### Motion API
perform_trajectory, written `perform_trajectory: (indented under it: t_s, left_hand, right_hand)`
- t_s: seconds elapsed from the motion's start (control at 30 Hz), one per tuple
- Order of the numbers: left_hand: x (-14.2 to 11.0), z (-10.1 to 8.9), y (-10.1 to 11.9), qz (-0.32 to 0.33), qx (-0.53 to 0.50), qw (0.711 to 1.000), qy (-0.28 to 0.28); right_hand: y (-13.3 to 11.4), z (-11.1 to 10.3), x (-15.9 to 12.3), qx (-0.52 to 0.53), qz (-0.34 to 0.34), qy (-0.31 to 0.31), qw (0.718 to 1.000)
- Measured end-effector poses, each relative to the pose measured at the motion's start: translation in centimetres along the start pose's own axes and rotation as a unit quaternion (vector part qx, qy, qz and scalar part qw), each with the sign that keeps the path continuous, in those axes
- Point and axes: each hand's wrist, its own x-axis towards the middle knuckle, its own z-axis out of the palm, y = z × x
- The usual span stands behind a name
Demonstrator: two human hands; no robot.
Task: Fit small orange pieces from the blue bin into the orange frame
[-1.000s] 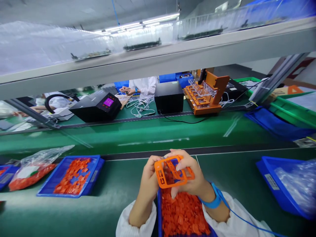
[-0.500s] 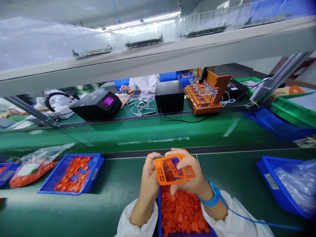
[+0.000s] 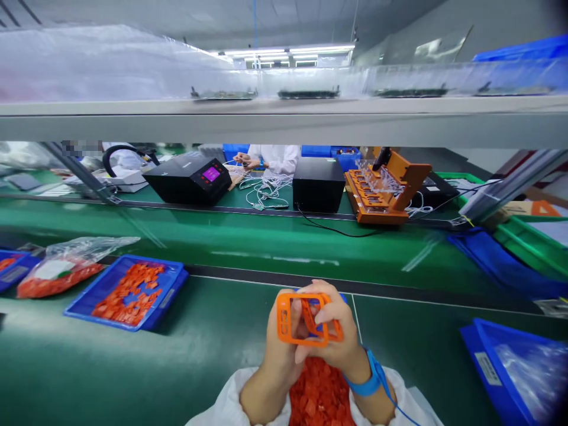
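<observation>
Grips an orange plastic frame in both hands, just above a pile of small red-orange plastic pieces. Holds the slotted end with the left hand, fingers curled close behind the rim, and the opposite end with the right hand, thumb laid on the orange plastic. Shows more orange behind the front rim; cannot tell from this angle whether one piece or two.

Differs from half a second ago chiefly in the view: now looks past a level overhead shelf instead of a slanting one, probably from a roll of the head. Also carries the frame slightly lower in view, and covers with white sleeves the tray edges seen earlier beside the pile. Keeps the same close, two-handed hold, suggesting handling in mid-course, with nothing released or set down.

Wears a blue wrist strap on the right. Has well apart, to the left, a blue tray of similar pieces and a clear plastic bag of more; to the right, a blue bin of clear plastic packaging. Takes in, across the line, a co-worker's hands near white cables.
</observation>
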Motion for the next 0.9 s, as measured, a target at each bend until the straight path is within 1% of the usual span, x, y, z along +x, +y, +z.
perform_trajectory:
  t_s: [0.07,0.1,0.2,0.27,0.33,0.43,0.5,0.6,0.7,0.8,0.9]
  left_hand:
    - [-0.1,0.0,0.1,-0.013,-0.012,1.0,0.006]
    - [-0.1,0.0,0.2,-0.03,-0.01,1.0,-0.001]
    - [0.2,0.0,1.0,-0.085,0.013,0.995,-0.041]
    - [0.5,0.0,1.2,-0.098,0.02,0.993,-0.059]
    - [0.7,-0.2,1.2,-0.095,0.02,0.993,-0.065]
    - [1.0,-0.8,0.8,-0.066,0.016,0.995,-0.069]
    - [1.1,-1.4,0.4,-0.049,0.02,0.996,-0.071]
    - [1.3,-2.2,-0.1,-0.043,0.033,0.996,-0.077]
    - [1.4,-2.5,-0.3,-0.036,0.036,0.995,-0.086]
    - [1.4,-2.0,0.1,-0.042,0.021,0.994,-0.101]
    - [1.1,-1.2,0.8,-0.091,0.026,0.986,-0.136]
  right_hand:
    - [-0.1,0.1,0.0,-0.006,-0.006,-0.003,1.0]
    - [-0.1,0.1,0.0,-0.005,-0.008,-0.001,1.0]
    - [-0.2,0.2,-0.1,0.008,-0.007,0.01,1.0]
    - [-0.2,0.3,0.0,0.019,-0.006,0.009,1.0]
    - [-0.3,0.4,0.0,0.022,-0.012,0.001,1.0]
    - [-0.3,0.6,-0.2,0.017,-0.025,-0.006,1.0]
    - [-0.3,0.7,-0.4,0.02,-0.019,0.0,1.0]
    - [-0.2,0.9,-0.7,0.014,-0.007,0.016,1.0]
    - [-0.2,1.0,-0.8,0.008,-0.019,0.016,1.0]
    - [-0.4,1.1,-0.9,0.047,-0.004,0.048,0.998]
    - [-0.6,1.3,-1.1,0.13,0.042,0.111,0.984]
